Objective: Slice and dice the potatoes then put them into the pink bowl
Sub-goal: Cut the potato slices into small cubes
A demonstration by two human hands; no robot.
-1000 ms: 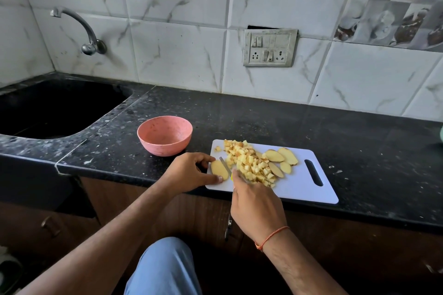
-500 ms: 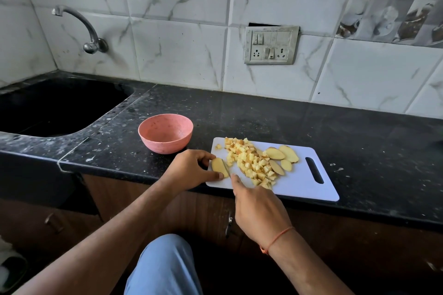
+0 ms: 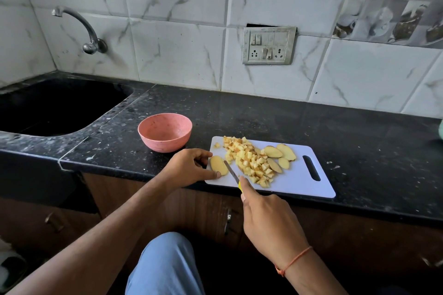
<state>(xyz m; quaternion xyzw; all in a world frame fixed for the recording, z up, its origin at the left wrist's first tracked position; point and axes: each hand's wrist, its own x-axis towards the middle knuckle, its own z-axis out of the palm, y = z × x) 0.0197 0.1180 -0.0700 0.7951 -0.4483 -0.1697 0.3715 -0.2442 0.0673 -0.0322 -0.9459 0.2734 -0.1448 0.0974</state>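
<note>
Black speckled stone bench (image 3: pixel 263 115): I steady a potato slice, knife ready.
My left hand (image 3: pixel 189 166) pinches the pale oval potato slice (image 3: pixel 218 165); my right hand (image 3: pixel 271 223) grips the yellow-handled knife (image 3: pixel 232 172), whose blade could nick those fingertips or skid off the white plastic cutting board (image 3: pixel 299 182).

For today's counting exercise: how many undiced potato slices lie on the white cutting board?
5. One pale oval potato slice sits at the left edge under the left hand; four slices lie right of the diced pile, which may hide more.

Daylight is gleaming on white marble-patterned wall tiles (image 3: pixel 177 50) rising behind the black granite counter (image 3: pixel 275 117); a switchboard (image 3: pixel 268 46) is sitting above it.
</note>
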